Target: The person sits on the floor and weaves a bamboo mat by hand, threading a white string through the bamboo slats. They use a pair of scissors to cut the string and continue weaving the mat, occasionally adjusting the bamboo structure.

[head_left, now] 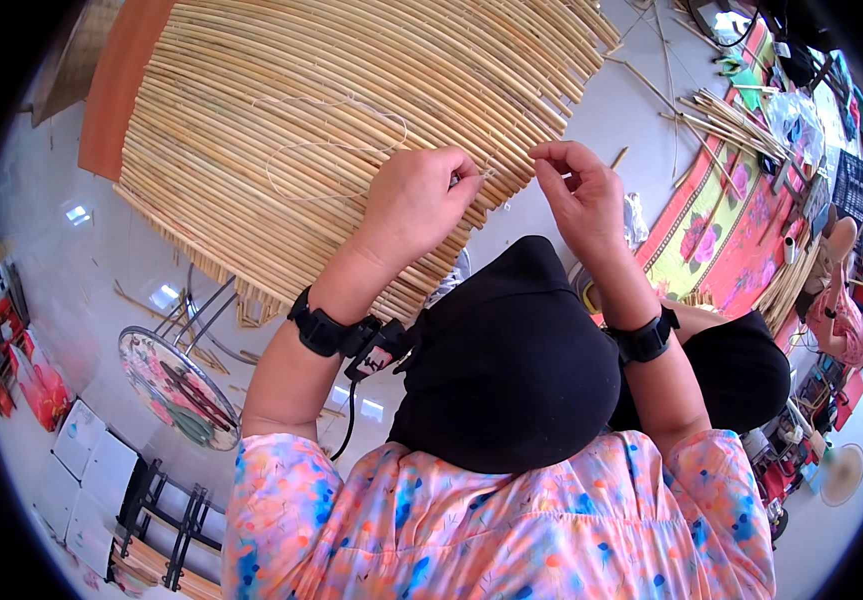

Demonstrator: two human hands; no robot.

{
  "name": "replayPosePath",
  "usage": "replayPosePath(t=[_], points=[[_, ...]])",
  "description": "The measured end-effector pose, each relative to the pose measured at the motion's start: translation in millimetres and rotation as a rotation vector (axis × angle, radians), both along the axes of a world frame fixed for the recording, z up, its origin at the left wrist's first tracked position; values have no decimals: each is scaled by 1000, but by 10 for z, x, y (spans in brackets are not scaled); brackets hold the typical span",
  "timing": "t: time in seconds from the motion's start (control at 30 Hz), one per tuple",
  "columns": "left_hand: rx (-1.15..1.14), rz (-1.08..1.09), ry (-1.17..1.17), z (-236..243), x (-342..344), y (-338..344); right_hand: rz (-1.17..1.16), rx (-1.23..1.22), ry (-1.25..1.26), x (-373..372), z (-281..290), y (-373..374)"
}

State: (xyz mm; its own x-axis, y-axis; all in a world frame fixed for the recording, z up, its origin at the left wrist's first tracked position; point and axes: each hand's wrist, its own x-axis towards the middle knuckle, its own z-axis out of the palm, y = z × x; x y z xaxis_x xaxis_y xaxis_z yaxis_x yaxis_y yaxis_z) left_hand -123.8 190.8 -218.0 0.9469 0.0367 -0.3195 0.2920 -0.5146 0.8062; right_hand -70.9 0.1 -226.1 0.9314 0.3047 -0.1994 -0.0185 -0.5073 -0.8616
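A large mat of pale, reed-like sticks [281, 100] lies before me, its sticks side by side in rows. My left hand [419, 198] rests over its near right edge, thumb and forefinger pinched on a thin white string. That string [269, 172] trails back in a loose loop across the sticks. Just off the stick ends, my right hand [586, 198] is raised with thumb and forefinger curled together. Whatever sits between those fingertips is too small to make out. Both wrists wear black straps.
An orange-brown board [116, 110] sticks out under the mat's left side. At left stands a round floral stool [176, 385] with green-handled tools on it. Loose sticks [726, 125] lie on a floral cloth [711, 225] at right. Another person [836, 315] sits farther right.
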Motion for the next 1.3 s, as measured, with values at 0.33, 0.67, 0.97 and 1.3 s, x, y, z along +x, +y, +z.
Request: replayPosePath(t=[0.33, 0.67, 0.97, 1.3], points=[[104, -3, -1, -49, 4, 6, 303, -119, -306, 22, 24, 111], [134, -10, -18, -41, -10, -3, 354, -149, -391, -21, -151, 187], [112, -6, -45, -45, -20, -9, 376, -214, -480, -23, -163, 204], [115, -16, -76, -56, -25, -6, 365, -229, -453, -42, -98, 226]])
